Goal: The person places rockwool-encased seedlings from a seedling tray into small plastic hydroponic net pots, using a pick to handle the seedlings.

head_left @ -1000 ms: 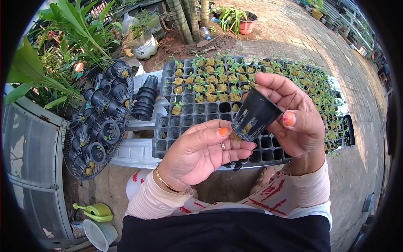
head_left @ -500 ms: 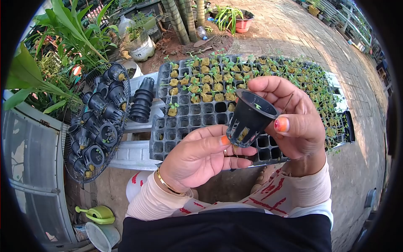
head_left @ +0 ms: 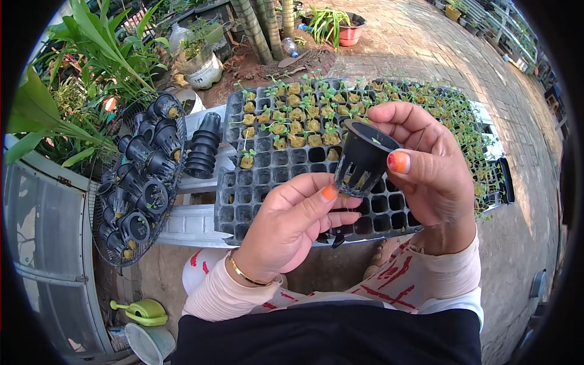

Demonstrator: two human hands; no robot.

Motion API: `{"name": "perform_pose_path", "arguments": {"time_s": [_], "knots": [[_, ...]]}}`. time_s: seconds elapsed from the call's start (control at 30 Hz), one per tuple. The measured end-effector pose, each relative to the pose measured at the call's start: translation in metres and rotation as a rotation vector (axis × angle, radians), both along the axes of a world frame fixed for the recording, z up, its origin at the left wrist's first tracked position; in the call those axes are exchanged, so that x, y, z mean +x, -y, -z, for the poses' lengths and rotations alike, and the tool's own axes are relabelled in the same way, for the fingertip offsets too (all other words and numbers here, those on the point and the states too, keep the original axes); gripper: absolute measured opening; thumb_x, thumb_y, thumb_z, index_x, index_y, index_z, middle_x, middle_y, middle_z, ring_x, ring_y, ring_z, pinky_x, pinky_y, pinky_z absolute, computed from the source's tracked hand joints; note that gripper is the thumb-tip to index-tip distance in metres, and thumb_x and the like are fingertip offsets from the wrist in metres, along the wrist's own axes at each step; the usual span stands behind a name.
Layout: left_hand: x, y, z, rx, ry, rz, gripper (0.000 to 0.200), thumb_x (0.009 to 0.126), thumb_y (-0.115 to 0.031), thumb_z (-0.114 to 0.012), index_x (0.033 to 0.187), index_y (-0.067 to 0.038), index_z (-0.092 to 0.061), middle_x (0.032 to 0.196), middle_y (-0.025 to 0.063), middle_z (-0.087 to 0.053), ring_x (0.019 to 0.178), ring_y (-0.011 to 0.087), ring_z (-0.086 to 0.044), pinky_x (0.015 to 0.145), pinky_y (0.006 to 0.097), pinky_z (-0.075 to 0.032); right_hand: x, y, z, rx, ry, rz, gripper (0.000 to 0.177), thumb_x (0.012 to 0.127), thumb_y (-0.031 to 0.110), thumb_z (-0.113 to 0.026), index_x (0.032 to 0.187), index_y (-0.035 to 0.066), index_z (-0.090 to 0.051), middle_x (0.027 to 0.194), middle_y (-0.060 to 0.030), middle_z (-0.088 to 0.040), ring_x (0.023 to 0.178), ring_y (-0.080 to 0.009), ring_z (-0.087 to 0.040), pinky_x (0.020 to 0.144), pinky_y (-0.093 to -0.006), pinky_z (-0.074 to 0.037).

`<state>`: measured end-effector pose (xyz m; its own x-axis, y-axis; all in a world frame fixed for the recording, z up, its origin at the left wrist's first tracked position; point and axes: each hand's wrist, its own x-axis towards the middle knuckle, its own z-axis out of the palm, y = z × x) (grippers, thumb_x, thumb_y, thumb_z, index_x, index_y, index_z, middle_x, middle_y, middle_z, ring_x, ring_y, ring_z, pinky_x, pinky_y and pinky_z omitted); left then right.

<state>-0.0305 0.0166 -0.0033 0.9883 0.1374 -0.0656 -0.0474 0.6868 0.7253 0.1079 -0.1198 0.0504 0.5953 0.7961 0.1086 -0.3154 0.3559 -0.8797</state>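
Observation:
A black net pot (head_left: 360, 161) is held tilted above the seedling tray (head_left: 246, 213), with a small green seedling (head_left: 377, 141) showing inside its mouth. My right hand (head_left: 435, 164) grips the pot by its rim, thumb in front and fingers behind. A thin brown stick (head_left: 421, 135) sticks up among those fingers. At the pot's slotted base, my left hand (head_left: 292, 219) pinches with thumb and fingers, and fine strands hang below it. Sponge plugs with sprouts (head_left: 296, 115) fill many cells of the tray; nearer cells hold none.
Left of the tray stands a stack of black net pots (head_left: 204, 149) on a white slatted table (head_left: 193, 226). A wire basket (head_left: 173, 210) holds several planted net pots. A green watering can (head_left: 145, 312) and a pale bucket (head_left: 149, 344) sit on the ground at lower left.
The net pot has shifted slightly up in my hands. My right thumb has moved up and left along the rim, and my left fingers have moved up around the base.

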Motion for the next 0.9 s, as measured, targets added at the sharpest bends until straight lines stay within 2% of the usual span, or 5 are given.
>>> {"name": "perform_pose_path", "arguments": {"time_s": [0.13, 0.2, 0.5, 0.83, 0.9], "knots": [[-0.001, 0.004, -0.002, 0.182, 0.065, -0.120, 0.031, 0.090, -0.013, -0.055, 0.116, 0.004, -0.051, 0.118, 0.0166, -0.054, 0.108, 0.0277, -0.056, 0.090, 0.0430, -0.049, 0.001, 0.001, 0.000, 0.015, -0.073, -0.020, 0.042, 0.075, 0.002, -0.066, 0.112, -0.006, -0.049, 0.100, -0.0127, -0.061, 0.089, -0.0151, -0.061, 0.081, -0.0250, -0.049], [0.000, 0.006, 0.000, 0.481, 0.138, -0.272, 0.026, 0.088, -0.006, -0.056, 0.111, 0.005, -0.053, 0.112, 0.0139, -0.055, 0.102, 0.0216, -0.058, 0.086, 0.0384, -0.051, 0.000, 0.000, 0.001, 0.002, -0.072, -0.010, 0.042, 0.075, 0.003, -0.067, 0.112, -0.006, -0.049, 0.100, -0.0127, -0.061, 0.089, -0.0151, -0.061, 0.081, -0.0248, -0.049], [0.003, 0.007, 0.000, 0.563, 0.141, -0.404, 0.015, 0.081, 0.006, -0.061, 0.096, 0.008, -0.057, 0.114, 0.0137, -0.049, 0.099, 0.0154, -0.056, 0.083, 0.0274, -0.052, -0.008, -0.006, 0.001, -0.037, -0.018, 0.034, 0.044, 0.075, 0.005, -0.069, 0.112, -0.006, -0.049, 0.098, -0.0126, -0.061, 0.088, -0.0148, -0.060, 0.080, -0.0254, -0.048], [0.006, 0.011, 0.009, 0.647, 0.176, -0.497, 0.015, 0.086, -0.002, -0.058, 0.097, 0.008, -0.058, 0.113, 0.0136, -0.049, 0.096, 0.0180, -0.058, 0.082, 0.0321, -0.054, -0.010, -0.009, 0.004, -0.064, -0.040, 0.049, 0.040, 0.074, 0.003, -0.069, 0.108, -0.007, -0.051, 0.097, -0.0115, -0.061, 0.086, -0.0143, -0.059, 0.078, -0.0243, -0.047], [0.006, 0.010, 0.010, 0.615, 0.168, -0.510, 0.015, 0.081, 0.007, -0.059, 0.095, 0.009, -0.056, 0.115, 0.0145, -0.049, 0.098, 0.0153, -0.056, 0.081, 0.0268, -0.053, -0.011, -0.009, 0.005, -0.070, -0.046, 0.052, 0.040, 0.074, 0.002, -0.069, 0.108, -0.007, -0.051, 0.096, -0.0113, -0.061, 0.086, -0.0141, -0.059, 0.078, -0.0242, -0.047]]}}
